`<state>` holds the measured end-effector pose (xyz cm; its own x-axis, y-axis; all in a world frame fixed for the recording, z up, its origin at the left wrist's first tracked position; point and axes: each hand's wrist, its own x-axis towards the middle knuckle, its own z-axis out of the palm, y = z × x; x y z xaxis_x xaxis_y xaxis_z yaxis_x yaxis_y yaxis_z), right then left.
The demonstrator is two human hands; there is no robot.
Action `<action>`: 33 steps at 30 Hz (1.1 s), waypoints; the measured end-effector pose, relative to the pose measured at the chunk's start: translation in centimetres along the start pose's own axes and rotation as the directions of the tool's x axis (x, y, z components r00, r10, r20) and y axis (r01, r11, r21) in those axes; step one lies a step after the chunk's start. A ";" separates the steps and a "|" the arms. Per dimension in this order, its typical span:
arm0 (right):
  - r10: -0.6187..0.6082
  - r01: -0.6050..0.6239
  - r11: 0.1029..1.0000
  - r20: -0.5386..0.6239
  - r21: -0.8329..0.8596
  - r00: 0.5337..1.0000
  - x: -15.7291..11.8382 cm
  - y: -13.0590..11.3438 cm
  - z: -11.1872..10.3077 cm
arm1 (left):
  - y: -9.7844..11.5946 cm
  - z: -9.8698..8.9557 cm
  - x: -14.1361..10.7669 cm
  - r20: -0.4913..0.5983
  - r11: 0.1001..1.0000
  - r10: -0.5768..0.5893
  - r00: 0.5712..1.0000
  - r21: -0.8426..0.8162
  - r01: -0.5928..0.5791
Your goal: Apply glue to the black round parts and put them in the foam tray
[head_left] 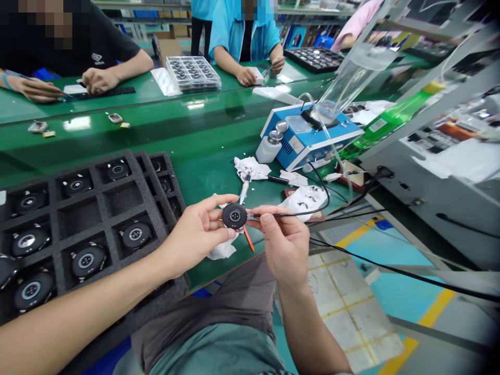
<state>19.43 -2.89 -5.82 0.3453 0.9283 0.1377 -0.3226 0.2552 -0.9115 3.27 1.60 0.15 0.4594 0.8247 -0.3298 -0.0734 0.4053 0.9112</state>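
Note:
A round black watch body (234,215) with a ringed centre is held between the fingers and thumb of my left hand (199,229), over the table's front edge. My right hand (283,234) pinches the end of a thin black tube (289,214), its tip at the right side of the watch body. Left of my hands lies a black foam tray (91,221) whose compartments hold several similar watch bodies. Behind the watch body is a white-tipped syringe-like tool (245,188), and an orange stick (249,239) lies just below it.
Beyond my hands stand a blue machine (295,143), a white pump bottle (269,147) and crumpled stained tissues (307,200). A green bottle (394,122) leans at the right. Across the green table (156,133), people work beside a clear parts box (193,73).

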 end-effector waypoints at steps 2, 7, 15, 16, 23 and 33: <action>0.000 0.000 1.000 0.006 0.006 1.000 0.0 -0.1 0.0 | 0.0 0.0 0.0 -0.001 1.000 -0.002 1.000 0.002 0.002; 0.019 -0.019 1.000 -0.004 -0.011 1.000 0.0 -0.2 0.1 | 0.0 0.0 0.0 -0.004 1.000 0.002 1.000 0.011 -0.002; 0.012 -0.012 1.000 0.009 -0.013 1.000 0.0 -0.1 0.1 | 0.0 0.0 0.0 -0.006 1.000 0.002 1.000 0.003 -0.002; 0.011 -0.011 1.000 0.009 -0.012 1.000 0.0 -0.1 0.1 | 0.0 0.0 0.0 -0.005 1.000 0.001 1.000 0.002 -0.001; 0.011 -0.011 1.000 0.000 -0.002 1.000 0.1 -0.1 0.1 | 0.0 -0.1 -0.1 -0.002 1.000 -0.004 1.000 0.010 0.004; -0.001 0.000 1.000 0.016 0.014 1.000 0.1 0.0 0.1 | 0.0 0.0 0.0 0.000 1.000 0.002 1.000 0.003 -0.002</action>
<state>19.38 -2.78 -5.76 0.3310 0.9325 0.1445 -0.3347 0.2592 -0.9060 3.25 1.58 0.15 0.4594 0.8254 -0.3281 -0.0719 0.4027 0.9125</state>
